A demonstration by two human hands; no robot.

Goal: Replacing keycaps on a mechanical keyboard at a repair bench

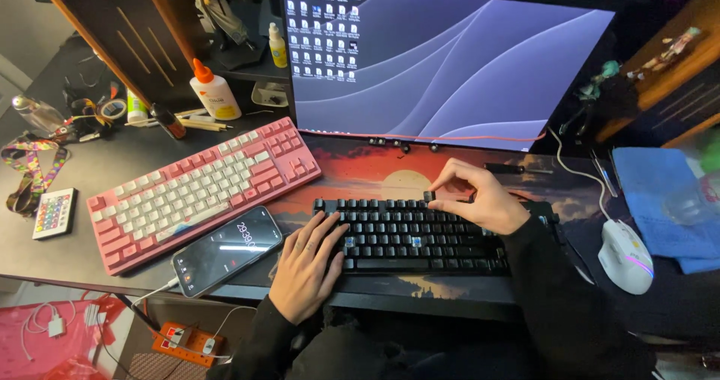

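The left hand [306, 266] lies flat with fingers spread, while the right hand [480, 200] arches, fingertips pinched in a grip.

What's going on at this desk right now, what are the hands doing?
A person sits at a desk with both hands on a black keyboard. The left hand lies flat on its left end. The right hand pinches a small dark keycap between fingertips, just above the top row. A few slots in the keyboard show blue where caps are missing. A pink keyboard and a phone lie to the left, a white mouse to the right, and a monitor stands behind.
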